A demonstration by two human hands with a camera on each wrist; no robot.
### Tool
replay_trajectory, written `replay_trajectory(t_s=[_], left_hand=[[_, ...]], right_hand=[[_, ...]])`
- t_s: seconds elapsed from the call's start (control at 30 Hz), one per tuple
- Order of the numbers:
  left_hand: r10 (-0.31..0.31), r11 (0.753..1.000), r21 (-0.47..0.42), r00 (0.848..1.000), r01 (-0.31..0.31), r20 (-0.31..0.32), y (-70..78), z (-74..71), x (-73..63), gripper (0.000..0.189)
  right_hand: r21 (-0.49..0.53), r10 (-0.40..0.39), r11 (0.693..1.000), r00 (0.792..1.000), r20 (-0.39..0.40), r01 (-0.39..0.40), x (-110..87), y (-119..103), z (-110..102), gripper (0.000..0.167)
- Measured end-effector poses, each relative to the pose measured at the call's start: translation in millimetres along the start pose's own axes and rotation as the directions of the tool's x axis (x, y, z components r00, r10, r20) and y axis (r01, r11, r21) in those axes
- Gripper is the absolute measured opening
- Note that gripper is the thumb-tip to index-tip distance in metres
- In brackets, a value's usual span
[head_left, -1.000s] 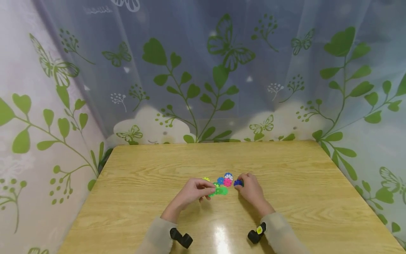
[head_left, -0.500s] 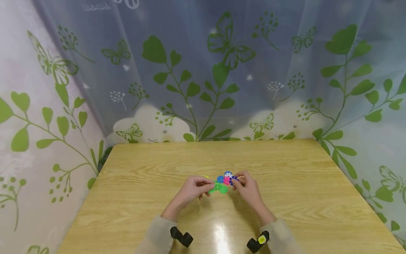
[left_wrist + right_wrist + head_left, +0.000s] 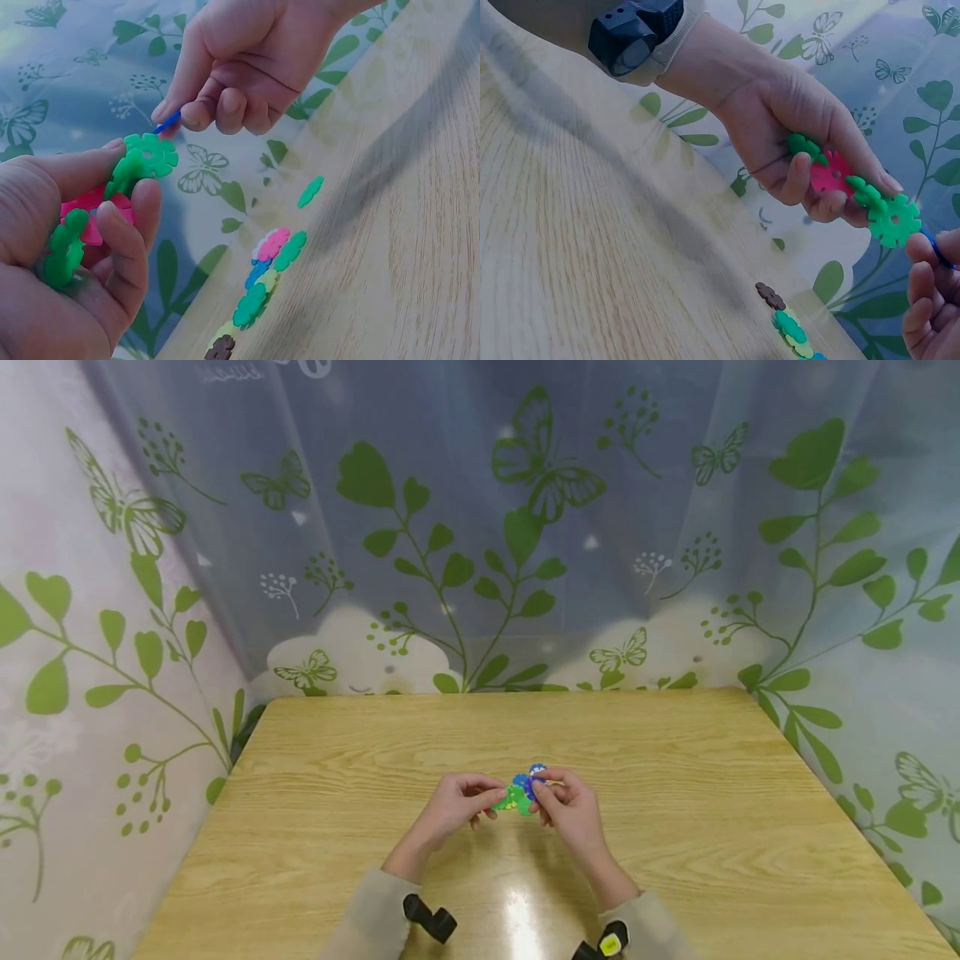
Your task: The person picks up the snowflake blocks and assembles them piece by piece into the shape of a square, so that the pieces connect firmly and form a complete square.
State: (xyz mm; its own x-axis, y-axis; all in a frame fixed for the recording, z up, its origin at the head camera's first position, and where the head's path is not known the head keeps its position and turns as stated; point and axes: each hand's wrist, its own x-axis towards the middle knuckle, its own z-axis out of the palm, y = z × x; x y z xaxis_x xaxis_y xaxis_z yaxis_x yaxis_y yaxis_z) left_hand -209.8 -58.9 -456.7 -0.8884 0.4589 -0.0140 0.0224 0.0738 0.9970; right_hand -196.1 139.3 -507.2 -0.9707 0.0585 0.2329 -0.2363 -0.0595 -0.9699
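Note:
My left hand [image 3: 459, 803] holds a short chain of notched plastic discs, seen best in the left wrist view: a pink disc [image 3: 95, 217] among several green ones. The outermost green disc [image 3: 151, 155] juts past the thumb and fingertips. My right hand [image 3: 576, 810] pinches a dark blue disc [image 3: 168, 122] between thumb and forefinger. Its edge meets or nearly meets the notched rim of that outer green disc; whether they are joined I cannot tell. Both hands are raised over the table. Fingers cover part of the pink disc and most of the blue one.
Loose discs lie on the wooden table [image 3: 360, 827] beneath the hands, among them a pink disc [image 3: 274, 244], a brown disc [image 3: 770, 295] and a lone green disc [image 3: 310, 192]. A patterned curtain [image 3: 420, 568] borders the table at the back and sides.
My right hand has moved left with the blue disc, from beside the loose discs to the end of the chain. The left hand has stayed almost in place, still holding the chain.

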Motion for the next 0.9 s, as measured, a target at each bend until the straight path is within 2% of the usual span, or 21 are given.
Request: replay_trajectory(t_s=[0.07,0.1,0.13,0.37,0.5,0.67,0.73,0.9], left_hand=[[0.007,1.0,0.003,1.0,-0.007,0.005,-1.0,0.0,0.3,0.02],[0.011,1.0,0.003,1.0,-0.011,0.006,-1.3,0.0,0.3,0.02],[0.011,1.0,0.005,1.0,-0.011,0.007,-1.5,0.2,0.2,0.02],[0.018,1.0,0.02,1.0,-0.018,-0.008,-2.7,1.5,0.6,0.023],[0.025,0.999,0.035,1.0,-0.024,-0.019,-2.5,2.1,0.4,0.02],[0.033,0.999,0.044,0.999,-0.031,-0.035,-23.9,-0.4,10.1,0.023],[0.033,0.998,0.046,0.999,-0.031,-0.037,-31.8,-1.6,13.5,0.026],[0.044,0.997,0.071,0.998,-0.042,-0.035,-31.7,-1.2,13.2,0.029]], right_hand=[[0.0,0.026,1.0,1.0,-0.018,-0.026,-0.6,-1,2,0.017],[-0.021,0.073,0.997,0.996,-0.044,-0.074,-3.4,-14,5,0.018],[-0.015,0.09,0.996,0.995,-0.052,-0.091,-3.8,-15,6,0.019],[0.031,0.171,0.985,0.982,-0.079,-0.169,-3.6,-21,10,0.021],[0.028,0.163,0.986,0.982,-0.099,-0.161,-6.7,-35,15,0.019],[0.026,0.157,0.988,0.98,-0.12,-0.155,-11.3,-46,21,0.017],[0.031,0.148,0.989,0.982,-0.121,-0.146,-11.2,-43,20,0.016],[0.017,0.118,0.993,0.984,-0.13,-0.117,-7.8,-22,19,0.018]])
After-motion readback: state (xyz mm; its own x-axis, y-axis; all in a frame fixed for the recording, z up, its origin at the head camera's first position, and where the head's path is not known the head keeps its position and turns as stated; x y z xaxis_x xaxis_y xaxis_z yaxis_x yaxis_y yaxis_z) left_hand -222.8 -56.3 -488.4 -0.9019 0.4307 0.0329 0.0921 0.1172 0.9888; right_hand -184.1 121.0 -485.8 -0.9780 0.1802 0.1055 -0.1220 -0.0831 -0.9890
